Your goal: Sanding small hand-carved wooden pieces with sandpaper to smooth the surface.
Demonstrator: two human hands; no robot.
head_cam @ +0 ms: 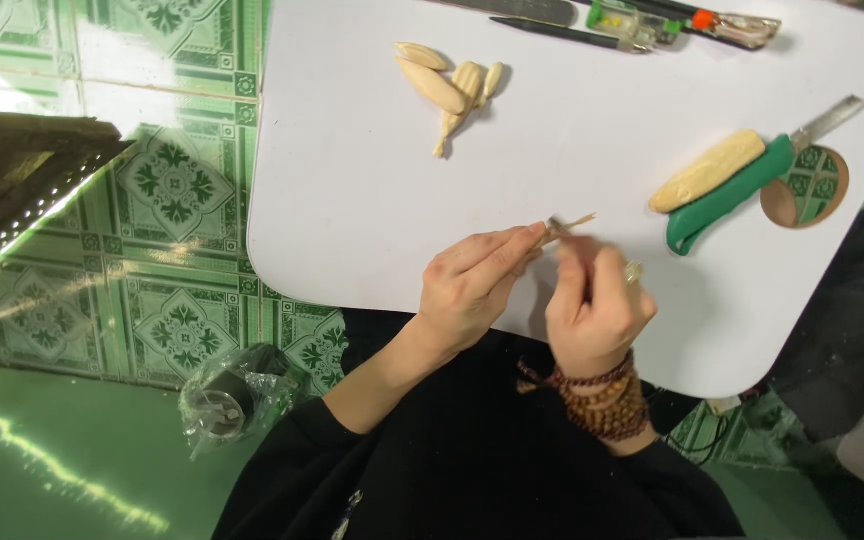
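1. A thin pale wooden sliver [570,225] sits pinched between both hands, just above the near edge of the white table [352,200], about mid-width.
2. The left hand [472,285] has its fingers stretched forward and pressed together, tips closed on the sliver's near end.
3. The right hand [592,305] is curled tight beside it, fingers folded in; whether it grips the sliver or a small tool, I cannot tell, since the knuckles hide it.
4. A ring shows on that right hand, and brown bead bracelets [607,400] wrap its wrist.
5. To the right of the sliver lies a green-handled knife [727,195], with a pale carved wooden piece [707,170] touching its upper side.
6. The knife's blade reaches past a round hole [805,187] in the table, floor pattern showing through.
7. Further up from the sliver, a cluster of small carved wooden pieces [447,85] lies together.
8. At the table's far edge, tools [652,20] are cut off by the frame, hard to make out.
9. Left of the table: green patterned floor tiles [172,190] and a plastic-wrapped dark object [232,395].
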